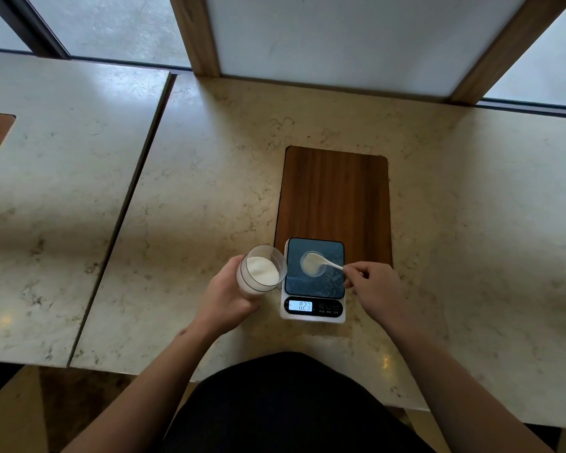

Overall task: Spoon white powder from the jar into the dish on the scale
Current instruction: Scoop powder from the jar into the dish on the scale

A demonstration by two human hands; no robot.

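A clear jar (262, 269) half full of white powder is tilted toward the scale, gripped from the left and below by my left hand (224, 295). The white scale (313, 279) has a dark platform and a lit display reading 0.23. A small clear dish (311, 266) with some white powder sits on the platform. My right hand (373, 287) pinches the handle of a white spoon (324, 260), whose bowl is over the dish.
The scale overlaps the near end of a wooden inlay board (335, 197) set in the marble counter (209, 191). A seam (125, 207) divides this counter from another slab at left. A wood-framed white panel (334, 40) stands at the back.
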